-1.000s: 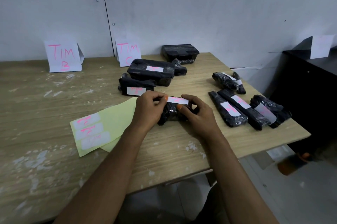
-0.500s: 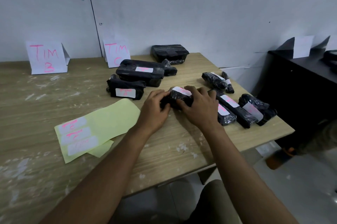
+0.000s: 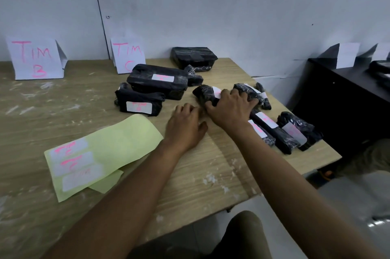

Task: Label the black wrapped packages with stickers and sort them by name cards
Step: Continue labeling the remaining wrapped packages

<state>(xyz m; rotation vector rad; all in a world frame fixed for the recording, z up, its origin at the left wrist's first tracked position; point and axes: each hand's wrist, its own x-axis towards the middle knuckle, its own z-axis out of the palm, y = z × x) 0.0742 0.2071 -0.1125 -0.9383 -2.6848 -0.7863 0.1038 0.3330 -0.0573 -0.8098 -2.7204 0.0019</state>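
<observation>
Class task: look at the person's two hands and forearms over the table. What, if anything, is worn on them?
Nothing is worn. The left hand and right hand are bare, with no gloves, rings, watch or bands visible. Both forearms are bare as far as the frame's bottom edge; no sleeve shows.

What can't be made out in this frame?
- Head view: sticker text on the package under the right hand, covered by fingers.
- Writing on the wide package's sticker: too small, blurred.
- Cards on the black cabinet: blank backs only.

Left name card (image 3: 35, 58) reading "TIM B" in pink, second name card (image 3: 128, 55) reading "TIM C"
</observation>
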